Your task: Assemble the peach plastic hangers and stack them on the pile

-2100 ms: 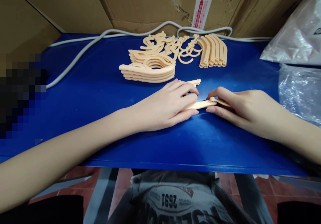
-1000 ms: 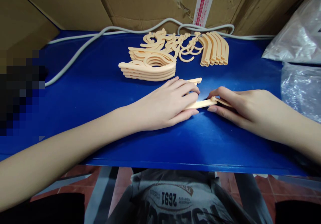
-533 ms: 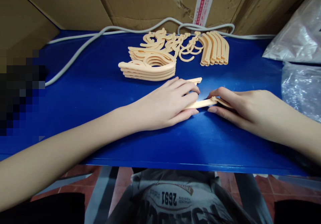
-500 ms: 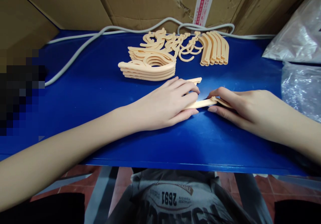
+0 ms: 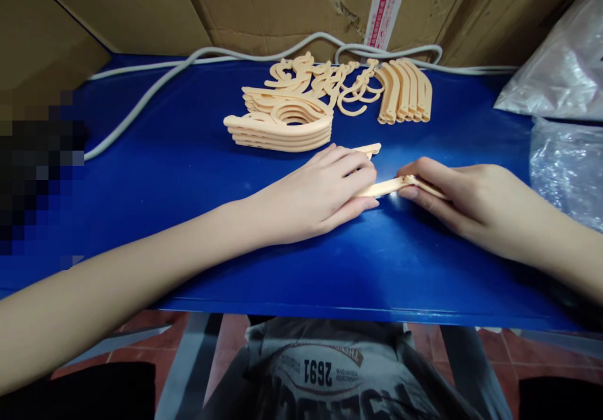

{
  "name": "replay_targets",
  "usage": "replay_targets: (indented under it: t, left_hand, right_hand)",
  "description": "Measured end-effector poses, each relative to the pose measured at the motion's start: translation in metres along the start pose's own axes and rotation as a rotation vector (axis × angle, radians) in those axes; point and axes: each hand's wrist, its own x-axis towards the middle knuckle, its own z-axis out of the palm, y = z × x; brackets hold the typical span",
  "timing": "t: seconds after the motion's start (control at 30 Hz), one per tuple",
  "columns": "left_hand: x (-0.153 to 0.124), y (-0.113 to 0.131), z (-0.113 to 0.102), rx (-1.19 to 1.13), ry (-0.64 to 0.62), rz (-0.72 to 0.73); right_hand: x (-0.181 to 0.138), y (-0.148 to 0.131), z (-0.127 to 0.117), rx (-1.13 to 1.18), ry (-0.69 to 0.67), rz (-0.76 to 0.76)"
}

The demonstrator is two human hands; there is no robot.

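Observation:
A cream plastic folding hanger (image 5: pixel 384 187) is held low over the blue table between my two hands. My left hand (image 5: pixel 332 188) is closed over its left part, thumb along the near side, hiding most of it; one end (image 5: pixel 372 149) sticks out past the fingers. On the other side my right hand (image 5: pixel 452 197) pinches the hanger near a joint, thumb and index finger on it, and a thin arm runs back into the palm. Just beyond my left hand lies a stack of folded cream hangers (image 5: pixel 280 132).
Behind the stack are loose cream hooks (image 5: pixel 351 96) in a heap and a row of curved hanger arms (image 5: pixel 405 93). A white cable (image 5: pixel 155 93) runs along the back by cardboard boxes (image 5: pixel 277 5). Clear plastic bags (image 5: pixel 565 162) lie at the right. The blue table's (image 5: pixel 301 282) front edge is near my body.
My right hand has shifted slightly right and up, and its thumb now presses against the hanger's joint. My left hand keeps its hold with almost no movement.

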Motion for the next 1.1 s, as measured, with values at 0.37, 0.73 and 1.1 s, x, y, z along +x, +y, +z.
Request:
replay_targets:
  t: [0.37,0.73,1.1]
  left_hand:
    - [-0.0011,-0.0016,0.0006,-0.002,0.009,-0.022]
    - [-0.0004,-0.0027,0.0002,-0.014,0.013,0.002]
    - [-0.0009,-0.0021,-0.0001,0.005,-0.001,0.001]
  right_hand:
    - [0.0013,-0.0017,-0.0008,0.034,0.045,0.132]
    - [0.002,0.0043,0.0043,0.033,0.016,0.103]
    - [0.0021,0.0061,0.0038,0.02,0.027,0.063]
